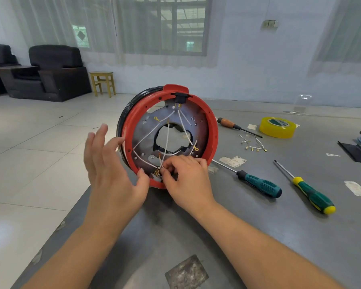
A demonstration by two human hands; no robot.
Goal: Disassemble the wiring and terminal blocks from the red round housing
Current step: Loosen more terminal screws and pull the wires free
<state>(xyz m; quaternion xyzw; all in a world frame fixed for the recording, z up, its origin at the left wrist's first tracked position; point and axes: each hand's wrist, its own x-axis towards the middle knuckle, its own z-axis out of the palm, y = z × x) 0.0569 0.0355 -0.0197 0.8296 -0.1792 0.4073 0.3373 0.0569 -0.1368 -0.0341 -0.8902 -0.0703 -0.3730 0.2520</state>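
Note:
The red round housing (214, 130) stands on its edge on the grey table (258, 236), its open side facing me. Inside is a grey metal plate with white wires (167, 138) running from a black socket (178, 99) at the top to a white terminal block (157, 176) at the bottom rim. My left hand (111, 170) has its fingers straight beside the left rim, with the thumb touching the lower edge. My right hand (186, 180) is curled at the bottom of the housing and pinches a white wire at the terminal block.
Right of the housing lie a wooden-handled screwdriver (229, 123), a dark green screwdriver (258, 184), a green-and-yellow screwdriver (311, 195), a yellow tape roll (277, 127) and a loose bundle of removed wires (253, 143). The table's left edge runs diagonally near my left arm.

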